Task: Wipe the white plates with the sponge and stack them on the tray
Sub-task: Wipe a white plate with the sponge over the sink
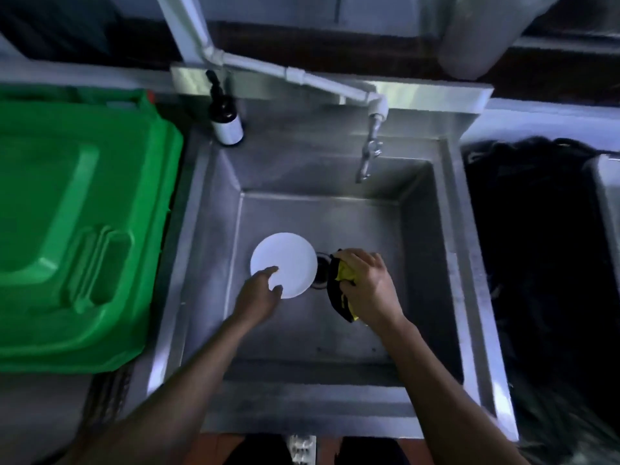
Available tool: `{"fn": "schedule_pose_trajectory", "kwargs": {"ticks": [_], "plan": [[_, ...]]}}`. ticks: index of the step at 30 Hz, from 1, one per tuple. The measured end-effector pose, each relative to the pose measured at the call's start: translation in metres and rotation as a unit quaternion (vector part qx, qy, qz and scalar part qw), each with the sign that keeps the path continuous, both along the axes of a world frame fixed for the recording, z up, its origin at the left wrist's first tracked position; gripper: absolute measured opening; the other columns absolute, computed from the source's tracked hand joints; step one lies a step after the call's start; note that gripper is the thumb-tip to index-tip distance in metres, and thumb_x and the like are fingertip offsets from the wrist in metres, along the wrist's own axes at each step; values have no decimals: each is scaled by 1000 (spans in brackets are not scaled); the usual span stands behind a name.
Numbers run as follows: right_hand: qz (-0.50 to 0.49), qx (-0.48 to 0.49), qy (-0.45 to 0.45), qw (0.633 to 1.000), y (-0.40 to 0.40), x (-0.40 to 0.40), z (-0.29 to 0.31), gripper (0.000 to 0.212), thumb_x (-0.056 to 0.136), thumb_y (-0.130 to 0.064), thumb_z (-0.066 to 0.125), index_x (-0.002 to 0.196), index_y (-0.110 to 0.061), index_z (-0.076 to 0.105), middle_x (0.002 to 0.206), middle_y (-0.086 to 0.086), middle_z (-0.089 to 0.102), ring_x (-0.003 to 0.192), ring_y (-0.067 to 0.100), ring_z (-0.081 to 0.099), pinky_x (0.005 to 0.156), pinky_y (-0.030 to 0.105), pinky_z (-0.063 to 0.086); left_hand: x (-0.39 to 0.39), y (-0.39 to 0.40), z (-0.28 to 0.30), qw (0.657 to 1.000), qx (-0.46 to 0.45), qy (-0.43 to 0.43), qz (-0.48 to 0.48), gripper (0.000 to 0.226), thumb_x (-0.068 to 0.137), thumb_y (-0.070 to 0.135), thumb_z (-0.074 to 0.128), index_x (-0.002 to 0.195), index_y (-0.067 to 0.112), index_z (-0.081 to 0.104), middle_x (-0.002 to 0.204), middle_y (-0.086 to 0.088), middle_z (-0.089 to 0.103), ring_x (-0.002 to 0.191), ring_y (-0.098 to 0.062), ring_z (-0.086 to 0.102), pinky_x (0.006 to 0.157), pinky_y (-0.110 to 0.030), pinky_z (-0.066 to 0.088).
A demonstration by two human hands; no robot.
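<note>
A round white plate (288, 260) sits in the steel sink (335, 223), just left of the drain (320, 270). My left hand (260, 290) holds the plate at its near edge, thumb on top and fingers curled at the rim. My right hand (365, 283) grips a yellow sponge with a black scouring side (340, 290), right of the plate and apart from it, over the sink floor. No tray is in view.
A tap (369, 152) on a white pipe hangs over the back of the sink. A dark pump bottle (225, 119) stands on the back left corner. A green bin lid (77, 226) fills the left; a dark bag (536, 246) is right.
</note>
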State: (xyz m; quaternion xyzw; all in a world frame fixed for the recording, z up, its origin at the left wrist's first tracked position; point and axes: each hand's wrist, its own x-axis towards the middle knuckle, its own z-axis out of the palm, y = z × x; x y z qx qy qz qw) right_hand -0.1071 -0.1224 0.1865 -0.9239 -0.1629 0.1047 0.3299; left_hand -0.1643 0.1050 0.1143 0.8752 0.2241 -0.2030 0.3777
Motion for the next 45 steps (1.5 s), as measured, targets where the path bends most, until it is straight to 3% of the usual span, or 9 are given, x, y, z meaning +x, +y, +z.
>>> {"fn": "schedule_pose_trajectory", "kwargs": {"ticks": [4, 12, 16, 19, 21, 24, 28, 36, 45], "plan": [[35, -14, 28, 999, 36, 14, -37, 62, 68, 8, 63, 125, -15, 67, 127, 2, 64, 106, 30, 51, 79, 38, 50, 1, 27, -32, 991, -66, 34, 112, 52, 98, 17, 62, 149, 16, 49, 151, -5, 52, 131, -24, 54, 100, -22, 37], [106, -51, 51, 992, 72, 38, -104, 60, 68, 9, 62, 123, -14, 69, 127, 7, 66, 114, 35, 52, 84, 34, 46, 17, 49, -103, 938, -172, 89, 287, 49, 98, 14, 60, 146, 11, 52, 145, -11, 57, 130, -31, 55, 107, -44, 47], [134, -47, 66, 988, 77, 43, -131, 59, 69, 8, 62, 123, -15, 68, 127, 6, 66, 116, 39, 52, 87, 46, 53, 26, 54, -143, 911, -182, 104, 355, 44, 98, 12, 59, 141, 9, 55, 140, -11, 58, 128, -33, 56, 105, -47, 49], [132, -46, 73, 988, 76, 44, -147, 59, 69, 7, 64, 123, -17, 68, 126, 5, 66, 113, 38, 51, 85, 46, 54, 30, 52, -166, 887, -208, 116, 395, 11, 98, 10, 57, 105, 15, 64, 104, -6, 60, 104, -25, 56, 80, -35, 49], [127, -44, 74, 988, 74, 45, -153, 59, 67, 4, 65, 122, -19, 68, 125, 3, 67, 110, 36, 52, 81, 43, 54, 34, 50, -176, 875, -224, 117, 414, 13, 98, 10, 56, 92, 20, 61, 99, -6, 60, 96, -24, 55, 75, -34, 49], [126, -39, 71, 989, 70, 47, -157, 57, 65, 1, 63, 119, -18, 69, 122, 3, 68, 107, 36, 54, 79, 43, 55, 40, 51, -184, 845, -248, 107, 462, 22, 97, 8, 56, 114, 18, 66, 109, -9, 65, 103, -26, 62, 89, -43, 54], [117, -41, 84, 989, 65, 49, -159, 59, 65, 2, 63, 121, -18, 69, 123, 1, 67, 109, 33, 53, 87, 41, 52, 42, 50, -189, 822, -252, 113, 498, 39, 95, 9, 61, 134, 12, 60, 121, -10, 66, 112, -29, 65, 77, -38, 54], [91, -42, 92, 991, 55, 48, -153, 61, 65, 3, 65, 122, -19, 68, 126, 1, 66, 109, 32, 53, 90, 41, 50, 46, 38, -183, 800, -255, 95, 535, 22, 89, -1, 67, 109, 8, 67, 102, -11, 67, 83, -21, 65, 60, -36, 58], [71, -37, 88, 993, 38, 35, -123, 62, 66, 3, 64, 124, -22, 67, 127, -2, 64, 110, 25, 48, 91, 33, 46, 53, 16, -144, 785, -375, 56, 489, 46, 95, -9, 45, 136, 11, 50, 141, -16, 52, 125, -41, 53, 95, -59, 53]]}}
